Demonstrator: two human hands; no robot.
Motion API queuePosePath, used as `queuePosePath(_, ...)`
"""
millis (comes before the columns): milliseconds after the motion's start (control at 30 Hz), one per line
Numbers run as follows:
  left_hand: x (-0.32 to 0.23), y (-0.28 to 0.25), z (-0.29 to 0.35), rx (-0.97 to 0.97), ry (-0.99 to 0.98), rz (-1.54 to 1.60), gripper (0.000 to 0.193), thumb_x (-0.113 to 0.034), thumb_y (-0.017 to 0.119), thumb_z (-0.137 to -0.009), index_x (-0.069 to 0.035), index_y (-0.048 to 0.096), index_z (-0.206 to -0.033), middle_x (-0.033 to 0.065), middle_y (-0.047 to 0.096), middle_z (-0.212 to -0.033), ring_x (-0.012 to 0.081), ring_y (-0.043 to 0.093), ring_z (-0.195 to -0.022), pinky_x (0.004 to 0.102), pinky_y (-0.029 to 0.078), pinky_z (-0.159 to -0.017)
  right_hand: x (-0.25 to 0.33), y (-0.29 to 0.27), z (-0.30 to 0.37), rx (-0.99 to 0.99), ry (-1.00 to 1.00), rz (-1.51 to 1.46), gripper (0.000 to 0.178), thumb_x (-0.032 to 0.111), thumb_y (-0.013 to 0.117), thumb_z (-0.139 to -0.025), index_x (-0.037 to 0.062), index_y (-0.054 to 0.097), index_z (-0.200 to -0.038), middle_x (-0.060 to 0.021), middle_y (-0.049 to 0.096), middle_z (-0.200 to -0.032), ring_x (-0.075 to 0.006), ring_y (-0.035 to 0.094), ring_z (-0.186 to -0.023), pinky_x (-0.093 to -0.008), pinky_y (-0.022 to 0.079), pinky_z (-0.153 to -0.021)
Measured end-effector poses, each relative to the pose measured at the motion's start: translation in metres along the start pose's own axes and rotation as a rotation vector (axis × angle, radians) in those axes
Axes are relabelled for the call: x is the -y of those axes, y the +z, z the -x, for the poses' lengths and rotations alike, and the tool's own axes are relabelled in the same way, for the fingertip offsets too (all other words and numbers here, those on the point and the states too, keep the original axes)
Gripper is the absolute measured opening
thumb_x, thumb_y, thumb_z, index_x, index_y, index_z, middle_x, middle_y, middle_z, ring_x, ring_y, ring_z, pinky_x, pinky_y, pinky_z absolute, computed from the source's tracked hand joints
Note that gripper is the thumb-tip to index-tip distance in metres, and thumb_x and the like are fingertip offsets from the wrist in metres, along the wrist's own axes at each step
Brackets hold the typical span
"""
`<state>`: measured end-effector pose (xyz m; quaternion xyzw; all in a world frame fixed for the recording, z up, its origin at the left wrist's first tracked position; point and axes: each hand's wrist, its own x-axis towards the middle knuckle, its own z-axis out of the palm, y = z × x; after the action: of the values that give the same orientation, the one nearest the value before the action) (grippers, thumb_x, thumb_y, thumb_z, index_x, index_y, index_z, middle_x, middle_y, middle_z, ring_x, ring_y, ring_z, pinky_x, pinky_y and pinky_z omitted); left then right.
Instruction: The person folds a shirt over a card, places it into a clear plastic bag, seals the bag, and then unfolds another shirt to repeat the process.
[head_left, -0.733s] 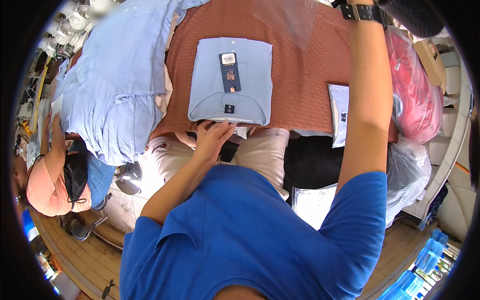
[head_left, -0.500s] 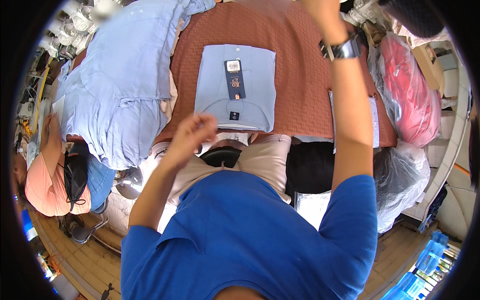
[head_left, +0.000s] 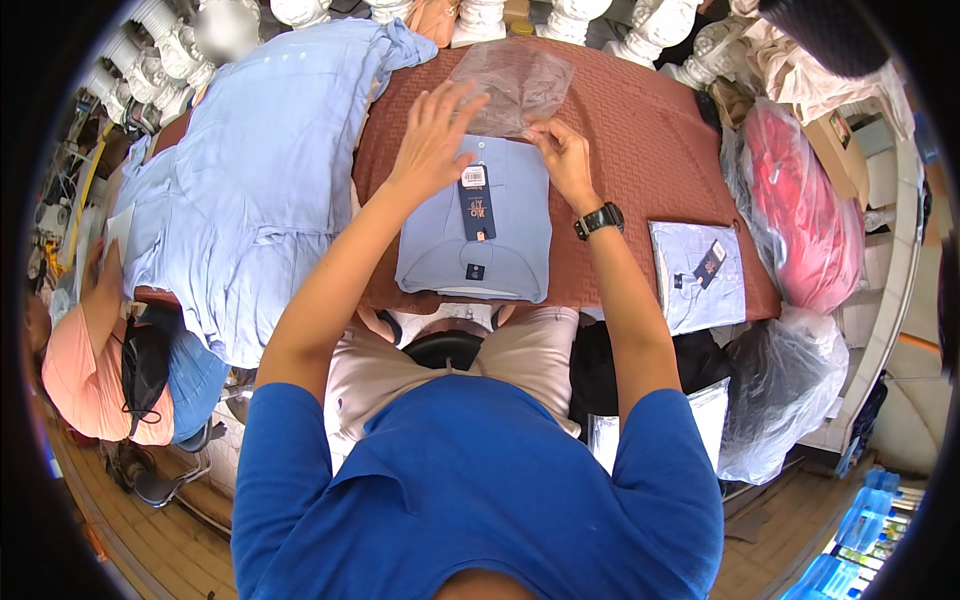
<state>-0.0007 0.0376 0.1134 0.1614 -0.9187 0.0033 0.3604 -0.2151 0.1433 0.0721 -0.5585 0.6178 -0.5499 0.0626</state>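
Note:
A folded light blue shirt (head_left: 520, 220) with a dark hang tag (head_left: 476, 205) lies in front of me, its collar toward my body. Just beyond its far edge a clear plastic bag (head_left: 525, 75) is spread on the brown cloth. My right hand (head_left: 565, 165), with a dark watch at the wrist, pinches the near right edge of the bag. Fingers spread, my left hand (head_left: 432, 140) hovers over the bag's left side and the shirt's far left corner, holding nothing.
Loose light blue shirts (head_left: 270, 170) are heaped at the left on the brown-covered table (head_left: 630, 130). Another folded shirt (head_left: 697, 275) lies at the right. Beyond it sit a red plastic-wrapped bundle (head_left: 800, 200) and a clear plastic heap (head_left: 785, 390). A co-worker's orange sleeve (head_left: 90, 370) shows at far left.
My right hand has come back from the far edge and now grips the plastic bag beside the shirt. My left hand has moved forward from the shirt's near left corner to the bag.

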Motion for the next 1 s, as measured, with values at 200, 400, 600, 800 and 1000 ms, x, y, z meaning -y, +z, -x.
queuePosePath(200, 0.016, 0.048, -0.012, 0.164, 0.084, 0.082, 0.057, -0.001, 0.067, -0.076, -0.010, 0.050, -0.130, 0.0104, 0.053, -0.132, 0.0307, 0.052, -0.122, 0.0414, 0.044, -0.100, -0.009, -0.005, -0.003, -0.027, 0.113, -0.021, 0.011, 0.006, 0.071, -0.086, 0.0009, 0.070, -0.096, -0.0092, 0.069, -0.115, -0.0202, 0.066, -0.093, -0.0308, 0.053, -0.080)
queuePosePath(400, 0.033, 0.065, -0.024, 0.139, 0.221, 0.246, 0.041, 0.011, 0.056, -0.077, -0.005, 0.059, -0.114, 0.0088, 0.061, -0.121, 0.0296, 0.063, -0.107, 0.0382, 0.054, -0.084, -0.025, -0.004, 0.014, -0.239, 0.383, 0.270, 0.047, 0.031, 0.079, -0.081, -0.0058, 0.064, -0.106, -0.0251, 0.063, -0.117, -0.0358, 0.064, -0.105, -0.0404, 0.052, -0.086)
queuePosePath(600, 0.052, 0.069, -0.031, 0.244, 0.204, 0.308, 0.041, 0.010, 0.055, -0.080, -0.006, 0.063, -0.116, 0.0063, 0.061, -0.124, 0.0309, 0.062, -0.108, 0.0382, 0.054, -0.085, -0.017, 0.008, 0.036, -0.002, 0.812, 0.361, 0.089, 0.053, 0.081, -0.072, -0.0182, 0.056, -0.119, -0.0278, 0.068, -0.099, -0.0330, 0.070, -0.090, -0.0381, 0.057, -0.075)
queuePosePath(800, 0.049, 0.064, -0.043, 0.367, 0.107, 0.309, 0.031, 0.001, 0.055, -0.090, -0.004, 0.061, -0.120, 0.0102, 0.062, -0.121, 0.0317, 0.062, -0.108, 0.0398, 0.052, -0.088, -0.027, 0.017, 0.029, 0.056, 0.942, 0.119, 0.061, 0.037, 0.081, -0.077, -0.0147, 0.063, -0.104, -0.0243, 0.070, -0.092, -0.0283, 0.071, -0.078, -0.0354, 0.058, -0.072)
queuePosePath(1000, 0.071, 0.052, -0.058, 0.395, 0.112, 0.349, 0.031, -0.005, 0.058, -0.092, -0.002, 0.060, -0.122, 0.0133, 0.062, -0.118, 0.0336, 0.062, -0.105, 0.0397, 0.050, -0.089, -0.001, 0.021, 0.034, -0.002, 0.753, -0.260, 0.053, 0.021, 0.073, -0.085, -0.0075, 0.054, -0.125, -0.0222, 0.064, -0.116, -0.0276, 0.065, -0.105, -0.0359, 0.053, -0.087)
